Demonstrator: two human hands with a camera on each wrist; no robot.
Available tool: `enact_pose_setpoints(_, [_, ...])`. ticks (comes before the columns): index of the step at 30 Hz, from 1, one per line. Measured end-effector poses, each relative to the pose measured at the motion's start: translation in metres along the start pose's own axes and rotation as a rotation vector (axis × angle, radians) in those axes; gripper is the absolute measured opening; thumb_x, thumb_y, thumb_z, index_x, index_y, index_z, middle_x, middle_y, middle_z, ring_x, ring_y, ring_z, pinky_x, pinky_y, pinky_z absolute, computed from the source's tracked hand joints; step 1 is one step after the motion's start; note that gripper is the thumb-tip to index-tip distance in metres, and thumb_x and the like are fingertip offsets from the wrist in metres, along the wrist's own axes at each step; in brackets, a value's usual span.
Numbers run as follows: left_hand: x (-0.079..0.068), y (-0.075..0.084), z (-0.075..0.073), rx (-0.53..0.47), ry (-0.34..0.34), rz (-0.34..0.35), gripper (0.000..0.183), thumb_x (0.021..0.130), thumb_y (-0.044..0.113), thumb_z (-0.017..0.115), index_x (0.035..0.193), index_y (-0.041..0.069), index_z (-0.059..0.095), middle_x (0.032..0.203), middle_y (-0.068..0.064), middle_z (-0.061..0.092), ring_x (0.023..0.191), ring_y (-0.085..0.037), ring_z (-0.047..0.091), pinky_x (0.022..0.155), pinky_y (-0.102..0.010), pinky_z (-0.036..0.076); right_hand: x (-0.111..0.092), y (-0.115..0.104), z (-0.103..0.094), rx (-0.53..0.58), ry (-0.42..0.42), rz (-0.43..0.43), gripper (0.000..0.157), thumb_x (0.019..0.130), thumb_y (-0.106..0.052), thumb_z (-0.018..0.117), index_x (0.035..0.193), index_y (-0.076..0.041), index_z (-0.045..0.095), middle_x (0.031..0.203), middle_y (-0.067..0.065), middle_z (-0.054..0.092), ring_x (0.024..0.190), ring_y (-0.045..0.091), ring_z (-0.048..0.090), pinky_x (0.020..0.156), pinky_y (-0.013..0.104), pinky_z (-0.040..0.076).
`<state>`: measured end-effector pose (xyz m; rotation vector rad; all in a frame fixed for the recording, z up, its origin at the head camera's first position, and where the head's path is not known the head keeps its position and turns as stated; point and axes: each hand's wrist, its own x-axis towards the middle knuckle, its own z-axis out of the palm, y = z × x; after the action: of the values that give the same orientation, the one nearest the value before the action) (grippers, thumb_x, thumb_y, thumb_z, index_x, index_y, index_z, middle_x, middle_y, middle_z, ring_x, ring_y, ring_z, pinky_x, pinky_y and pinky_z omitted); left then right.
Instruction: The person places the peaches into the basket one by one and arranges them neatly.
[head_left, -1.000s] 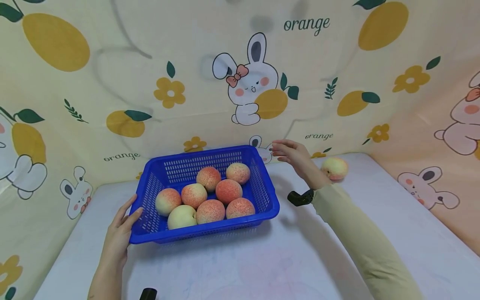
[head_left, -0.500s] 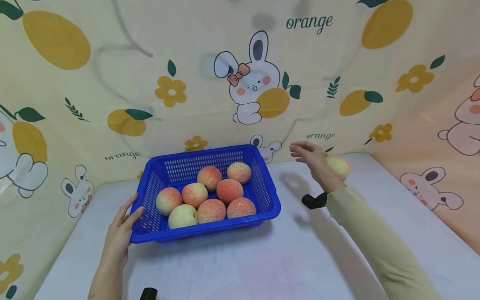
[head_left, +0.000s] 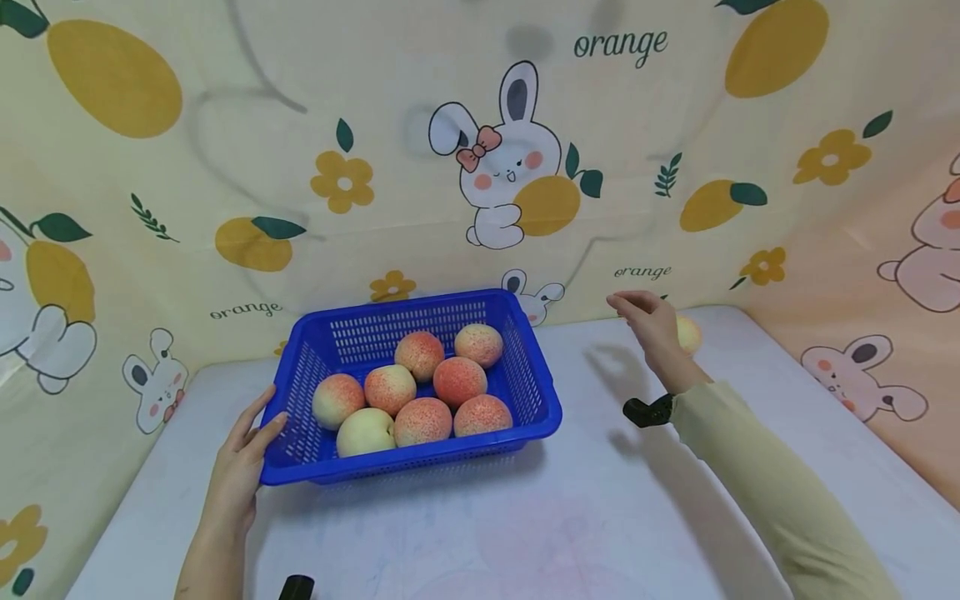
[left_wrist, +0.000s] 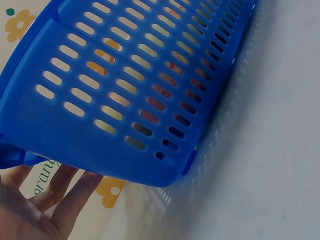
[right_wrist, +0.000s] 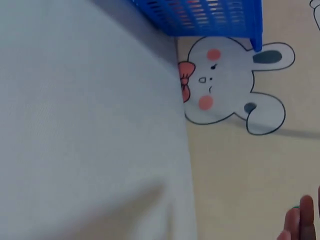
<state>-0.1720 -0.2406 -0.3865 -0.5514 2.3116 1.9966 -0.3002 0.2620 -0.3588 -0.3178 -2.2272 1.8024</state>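
Observation:
A blue plastic basket (head_left: 420, 467) with slotted walls holds several peaches (head_left: 459, 382), most of them red-blushed, one pale yellow. At its left end my left hand (head_left: 238, 467) grips the rim, thumb on top. The left wrist view shows the fingers (left_wrist: 75, 200) reaching behind the basket's outer wall. My right hand (head_left: 654, 333) is in the air right of the basket, with nothing in it and its fingers lightly bent. Behind that hand a single peach (head_left: 689, 334) lies on the table, partly hidden. Only fingertips (right_wrist: 306, 215) show in the right wrist view.
The white-covered table (head_left: 570, 517) ends at a cloth backdrop (head_left: 405, 100) printed with rabbits and oranges. The backdrop also closes off the right side. Black wrist devices (head_left: 648, 412) sit on the wrists.
My right hand has moved rightward, away from the basket and in front of the lone peach, covering more of it. The left hand, the basket and its peaches have stayed put.

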Motion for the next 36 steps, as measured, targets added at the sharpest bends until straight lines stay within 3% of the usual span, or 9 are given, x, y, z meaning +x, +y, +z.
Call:
enact_pose_setpoints(8, [0.001,-0.001,0.0,0.009,0.007,-0.005,0.061,0.096,0.05,0.047,0.151,0.042,0.02,0.158,-0.02,0.016,0.139,-0.042,0.027,0.113,-0.059,0.023,0.004,0.012,-0.012,-0.103,0.16,0.0,0.019,0.085,-0.038,0.07,0.094,-0.023,0.064,0.09,-0.017,0.055,0.09,0.001,0.047,0.065,0.014,0.039])
enact_pose_setpoints(10, [0.001,-0.001,-0.001,0.01,0.006,-0.004,0.062,0.096,0.05,0.047,0.151,0.042,0.02,0.158,-0.019,0.016,0.139,-0.042,0.027,0.113,-0.059,0.022,0.006,0.016,-0.016,-0.127,0.184,0.013,0.029,0.085,-0.039,0.07,0.103,-0.016,0.065,0.108,-0.007,0.059,0.105,0.007,0.048,0.076,0.016,0.041])
enact_pose_setpoints(12, [0.0,0.0,-0.001,0.012,0.004,-0.002,0.062,0.096,0.05,0.047,0.151,0.042,0.02,0.158,-0.019,0.016,0.139,-0.042,0.026,0.113,-0.059,0.022,0.006,0.018,-0.02,-0.16,0.198,0.035,0.043,0.085,-0.043,0.068,0.113,-0.012,0.064,0.131,0.001,0.053,0.122,0.014,0.04,0.086,0.02,0.041])
enact_pose_setpoints(15, [0.0,0.0,-0.001,0.012,0.006,0.001,0.061,0.096,0.049,0.047,0.151,0.042,0.02,0.158,-0.019,0.017,0.138,-0.042,0.027,0.113,-0.059,0.023,0.006,0.022,-0.024,-0.202,0.216,0.038,0.058,0.085,-0.046,0.067,0.126,-0.006,0.059,0.151,0.007,0.036,0.14,0.026,0.023,0.113,0.04,0.019])
enact_pose_setpoints(18, [0.0,0.0,0.0,0.014,0.013,0.001,0.061,0.096,0.049,0.047,0.151,0.042,0.021,0.157,-0.02,0.018,0.138,-0.042,0.028,0.113,-0.059,0.023,0.006,0.027,-0.027,-0.261,0.235,0.023,0.064,0.084,-0.049,0.067,0.132,-0.009,0.056,0.153,0.01,0.032,0.143,0.031,0.015,0.113,0.056,0.004])
enact_pose_setpoints(20, [0.001,-0.001,0.0,0.014,0.015,0.0,0.061,0.096,0.049,0.048,0.151,0.042,0.021,0.157,-0.02,0.019,0.138,-0.042,0.027,0.113,-0.059,0.023,0.006,0.031,-0.029,-0.279,0.234,0.017,0.066,0.084,-0.05,0.067,0.137,-0.014,0.053,0.154,0.01,0.03,0.144,0.03,0.012,0.112,0.058,0.002])
enact_pose_setpoints(26, [0.002,-0.002,0.0,0.016,0.014,-0.001,0.061,0.096,0.05,0.048,0.151,0.042,0.021,0.156,-0.02,0.02,0.139,-0.042,0.027,0.113,-0.06,0.022,0.01,0.04,-0.036,-0.318,0.196,0.05,0.077,0.083,-0.055,0.066,0.148,-0.026,0.037,0.159,0.008,0.017,0.146,0.031,0.004,0.11,0.063,0.001])
enact_pose_setpoints(36, [0.002,-0.002,-0.001,0.006,0.007,-0.001,0.061,0.096,0.049,0.048,0.151,0.043,0.021,0.157,-0.02,0.019,0.139,-0.041,0.027,0.113,-0.059,0.022,0.015,0.053,-0.044,-0.314,0.185,0.183,0.084,0.084,-0.054,0.064,0.153,-0.029,0.022,0.16,0.012,0.01,0.144,0.037,0.008,0.11,0.066,0.007])
